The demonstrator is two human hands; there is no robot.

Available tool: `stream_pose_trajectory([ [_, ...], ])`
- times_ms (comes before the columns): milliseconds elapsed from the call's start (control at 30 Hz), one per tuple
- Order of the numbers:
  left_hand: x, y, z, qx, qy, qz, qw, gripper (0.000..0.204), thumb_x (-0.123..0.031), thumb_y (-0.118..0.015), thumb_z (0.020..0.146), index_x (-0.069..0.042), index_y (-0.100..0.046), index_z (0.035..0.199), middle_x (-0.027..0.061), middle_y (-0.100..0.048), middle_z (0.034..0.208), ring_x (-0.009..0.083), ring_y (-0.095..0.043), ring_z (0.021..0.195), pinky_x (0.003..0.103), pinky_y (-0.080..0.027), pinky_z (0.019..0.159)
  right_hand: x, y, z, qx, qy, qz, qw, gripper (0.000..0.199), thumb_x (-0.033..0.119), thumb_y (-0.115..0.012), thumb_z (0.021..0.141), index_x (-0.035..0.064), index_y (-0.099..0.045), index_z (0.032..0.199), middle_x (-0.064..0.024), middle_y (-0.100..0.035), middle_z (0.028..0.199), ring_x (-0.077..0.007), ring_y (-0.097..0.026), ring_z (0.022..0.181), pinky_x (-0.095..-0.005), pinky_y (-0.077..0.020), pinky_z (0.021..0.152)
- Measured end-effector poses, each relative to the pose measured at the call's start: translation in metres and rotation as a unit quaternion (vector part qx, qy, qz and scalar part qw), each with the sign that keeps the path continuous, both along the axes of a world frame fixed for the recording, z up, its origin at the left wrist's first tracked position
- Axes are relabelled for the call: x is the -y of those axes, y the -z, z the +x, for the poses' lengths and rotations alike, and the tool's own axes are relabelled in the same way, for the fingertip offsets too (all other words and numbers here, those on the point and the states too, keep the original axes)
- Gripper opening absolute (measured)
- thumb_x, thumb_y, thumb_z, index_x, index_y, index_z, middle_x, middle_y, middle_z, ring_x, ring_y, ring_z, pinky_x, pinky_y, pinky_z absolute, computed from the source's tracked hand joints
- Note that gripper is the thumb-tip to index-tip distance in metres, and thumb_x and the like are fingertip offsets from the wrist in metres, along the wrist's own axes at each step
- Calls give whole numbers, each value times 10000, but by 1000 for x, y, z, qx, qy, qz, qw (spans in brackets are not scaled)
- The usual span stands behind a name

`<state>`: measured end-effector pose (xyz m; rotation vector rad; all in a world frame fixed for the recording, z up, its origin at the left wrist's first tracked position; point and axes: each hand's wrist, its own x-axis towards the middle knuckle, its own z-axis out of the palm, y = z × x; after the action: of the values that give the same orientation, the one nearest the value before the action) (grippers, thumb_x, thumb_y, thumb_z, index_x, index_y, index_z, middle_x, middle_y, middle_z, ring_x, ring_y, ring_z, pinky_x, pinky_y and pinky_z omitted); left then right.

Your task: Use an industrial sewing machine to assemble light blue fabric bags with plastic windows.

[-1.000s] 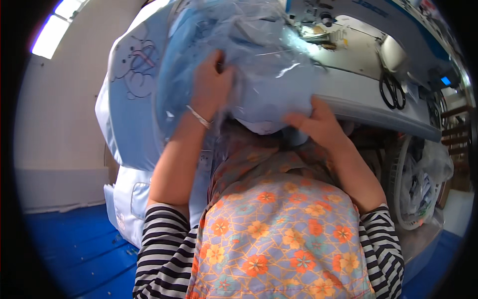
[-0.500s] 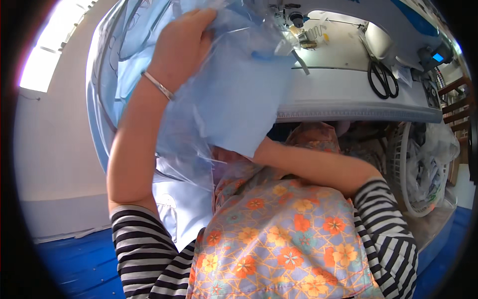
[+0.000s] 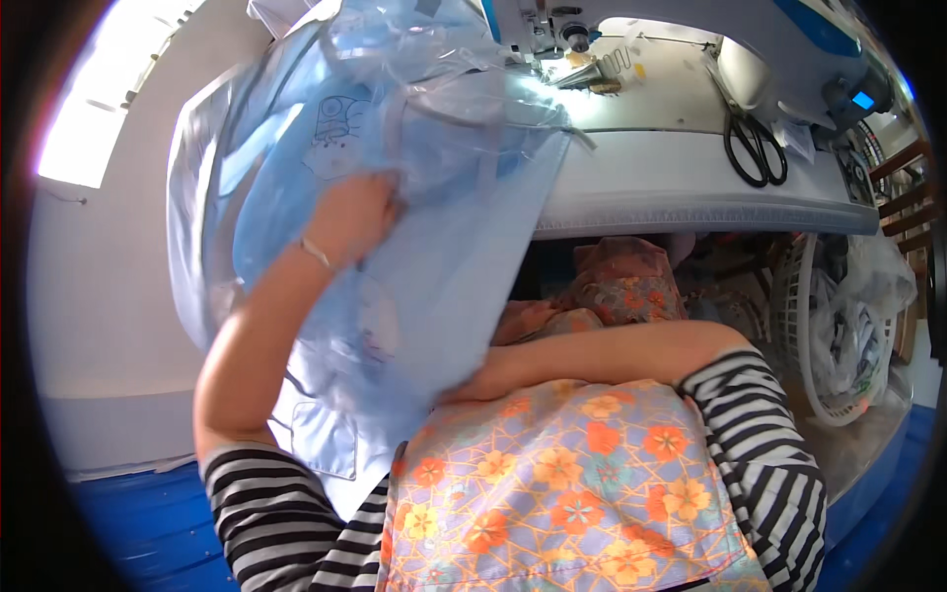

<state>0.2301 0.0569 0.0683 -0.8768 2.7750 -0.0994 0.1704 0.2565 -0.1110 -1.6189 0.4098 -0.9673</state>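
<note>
Light blue cloth (image 3: 444,266) with clear plastic film (image 3: 449,94) over it spreads across the left of the sewing table and hangs over its front edge toward my lap. My left hand (image 3: 357,219) is closed on the cloth near its middle, fingers curled and slightly blurred. A line drawing (image 3: 337,120) shows on the blue material beyond that hand. Across my lap reaches my right arm; only the edge of my right hand (image 3: 462,387) shows at the cloth's lower end, its fingers hidden under the folds.
A sewing machine (image 3: 691,22) stands at the back, its lamp lighting the needle area. Black-handled scissors (image 3: 755,148) lie on the table (image 3: 671,178) at right. A white basket (image 3: 794,326) with plastic and scraps stands at lower right. White fabric (image 3: 321,444) hangs at lower left.
My left hand has come down and nearer, drawing the cloth toward me and uncovering the drawing. My right hand has moved left and lower along with the cloth's near end.
</note>
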Motion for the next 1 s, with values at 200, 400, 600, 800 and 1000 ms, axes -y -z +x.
stream_pose_trajectory([
  [200,-54,15,59,-207,-73,2,976,276,-241,-653,846,-30,-597,1014,182,-607,1056,365,-615,890,432,-511,767,-49,-80,-147,-181,263,133,938,282,172,-610,865,52,-653,1116,-211,-663,1018,-319,-642,977,-419,-487,889],
  [400,-82,-58,-13,-293,152,-186,925,276,-143,-669,808,-24,-623,1053,136,-615,1111,336,-616,983,402,-504,863,0,-111,-173,-303,572,-260,717,347,59,-676,750,66,-632,1094,-131,-569,1253,-343,-537,1169,-464,-417,1012],
  [600,-47,-15,-144,-274,317,-66,906,356,-31,-588,772,-20,-626,1126,170,-634,1144,347,-616,1028,411,-487,903,53,-81,-172,-303,579,-377,657,364,75,-673,723,89,-633,1085,-114,-561,1257,-345,-534,1165,-526,-395,1024],
  [800,-27,-15,-162,-106,162,-34,981,360,-47,-557,786,-44,-641,1136,164,-667,1069,350,-627,1009,420,-503,852,64,-82,-182,-295,651,-320,622,276,70,-684,714,58,-646,988,-113,-616,1120,-339,-569,1091,-433,-457,965],
  [1000,-11,-18,-174,-153,195,-85,965,222,-133,-592,786,-54,-671,978,156,-697,924,344,-662,911,428,-530,780,90,-98,-211,-292,682,-306,597,298,79,-704,728,62,-638,1019,-124,-647,1034,-311,-631,956,-391,-525,798],
])
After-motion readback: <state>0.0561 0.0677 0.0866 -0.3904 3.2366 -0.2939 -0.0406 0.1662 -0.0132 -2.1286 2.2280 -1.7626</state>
